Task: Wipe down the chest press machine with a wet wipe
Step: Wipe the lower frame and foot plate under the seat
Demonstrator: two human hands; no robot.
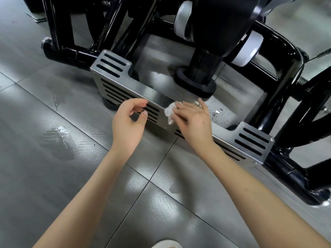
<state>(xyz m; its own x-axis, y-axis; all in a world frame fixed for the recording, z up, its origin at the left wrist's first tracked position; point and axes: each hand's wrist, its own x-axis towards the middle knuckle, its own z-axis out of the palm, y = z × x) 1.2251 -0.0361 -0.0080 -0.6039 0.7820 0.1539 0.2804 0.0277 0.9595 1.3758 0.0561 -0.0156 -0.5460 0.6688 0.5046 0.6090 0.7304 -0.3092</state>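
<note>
The chest press machine has a black tubular frame (279, 51) and a slotted steel foot plate (111, 68) low across the middle. A crumpled white wet wipe (169, 111) lies against the plate's front face. My right hand (193, 120) presses the wipe onto the steel with fingers spread and mostly straight. My left hand (129, 120) hovers just left of it in front of the slots, fingers loosely curled, holding nothing.
Grey floor tiles (53, 122) carry wet patches at left and water drops (217, 111) lie on the steel behind my right hand. A black central post (200, 68) and white rollers (248, 51) rise behind the plate. A white shoe tip (166, 244) shows at the bottom edge.
</note>
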